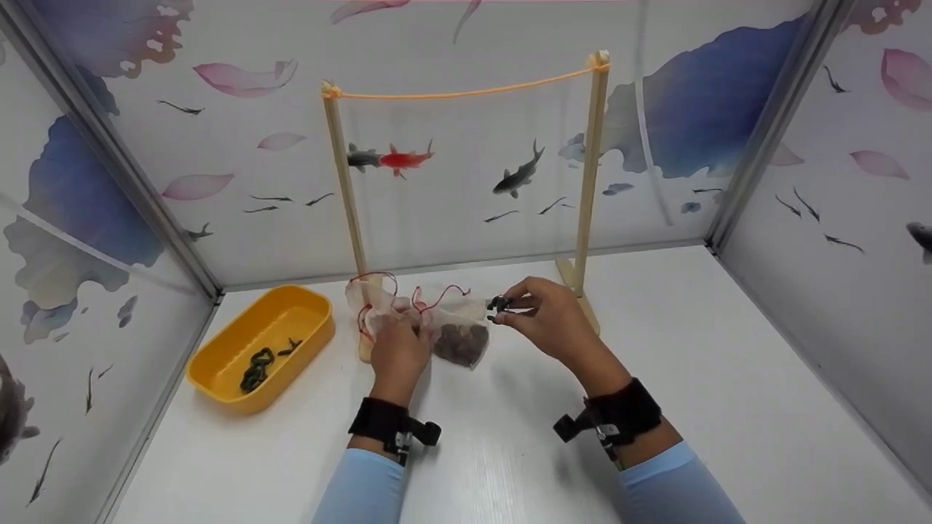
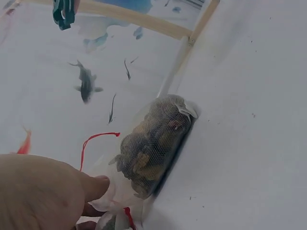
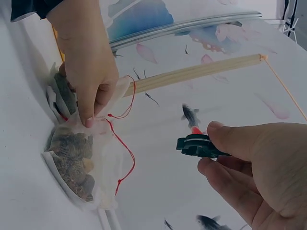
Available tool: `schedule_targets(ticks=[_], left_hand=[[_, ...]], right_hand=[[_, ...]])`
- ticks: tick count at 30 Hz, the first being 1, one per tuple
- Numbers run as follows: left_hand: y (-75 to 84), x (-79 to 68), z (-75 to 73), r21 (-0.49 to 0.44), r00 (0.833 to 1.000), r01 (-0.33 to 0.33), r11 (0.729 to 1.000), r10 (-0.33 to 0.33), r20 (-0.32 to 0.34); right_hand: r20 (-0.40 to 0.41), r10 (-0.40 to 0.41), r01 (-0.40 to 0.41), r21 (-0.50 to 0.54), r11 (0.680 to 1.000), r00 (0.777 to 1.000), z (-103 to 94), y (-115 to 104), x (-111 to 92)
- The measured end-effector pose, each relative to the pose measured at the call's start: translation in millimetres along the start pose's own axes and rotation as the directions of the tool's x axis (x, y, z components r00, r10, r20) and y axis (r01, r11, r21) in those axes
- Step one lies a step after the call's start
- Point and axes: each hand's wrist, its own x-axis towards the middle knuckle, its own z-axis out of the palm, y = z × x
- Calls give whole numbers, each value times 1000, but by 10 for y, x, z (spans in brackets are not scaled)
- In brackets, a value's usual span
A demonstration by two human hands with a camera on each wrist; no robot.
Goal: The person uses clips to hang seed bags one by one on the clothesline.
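Right hand (image 1: 557, 319): thumb and fingers pinching a dark green clip (image 3: 199, 145), held apart from the bags. Left hand (image 1: 400, 349): thumb and fingers pinching the cloth of a filled mesh bag (image 1: 462, 346), which sits on the white table (image 1: 480, 458) between both hands. Second bag (image 1: 368, 295) on its left. Yellow basin (image 1: 318, 325) at left, more clips (image 1: 255, 370) inside. Orange cord (image 1: 466, 94) strung between wooden posts (image 1: 591, 167) on the far side

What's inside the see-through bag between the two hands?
The mesh bag holds lumpy, dark brownish pieces, some yellowish. What they are, I can't tell; anything deeper inside is covered by the outer ones.
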Motion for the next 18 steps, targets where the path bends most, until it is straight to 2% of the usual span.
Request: schedule_targets(ticks=[3, 7, 10, 12, 15, 18], left_hand=[[29, 26, 22, -44, 999, -26, 999, 25, -32], [115, 46, 3, -144, 1000, -9, 989, 10, 5], [209, 53, -35, -247, 999, 0, 969, 12, 49], [282, 61, -79, -318, 997, -22, 948, 43, 58], [366, 59, -239, -378, 993, -87, 922, 109, 36], [426, 89, -530, -372, 986, -156, 915, 165, -9]], right_hand=[[-22, -1, 1, -18, 1000, 1000, -30, 12, 22], [-43, -15, 13, -56, 998, 999, -74, 51, 56], [-83, -17, 10, -89, 996, 996, -121, 83, 79], [-122, -20, 8, -100, 995, 992, -154, 95, 101], [-174, -61, 42, -111, 993, 983, -176, 82, 168], [-198, -147, 122, -136, 983, 969, -208, -3, 317]])
